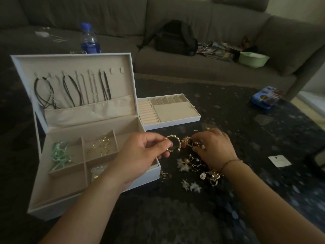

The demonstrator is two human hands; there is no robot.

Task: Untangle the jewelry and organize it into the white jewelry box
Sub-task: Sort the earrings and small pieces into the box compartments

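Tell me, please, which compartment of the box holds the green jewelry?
The far-left compartment holds the green jewelry; its right neighbour has gold pieces.

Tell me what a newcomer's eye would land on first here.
First the two hands at centre: the left hand pinches a gold hoop while the right hand holds tangled gold pieces just right of it. Next the open white jewelry box at left, with necklaces hanging in its lid.

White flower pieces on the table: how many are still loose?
3 visible: one white flower beside the jewelry pile, and two, and, nearer the camera. Others may be hidden under the right hand or the pile.
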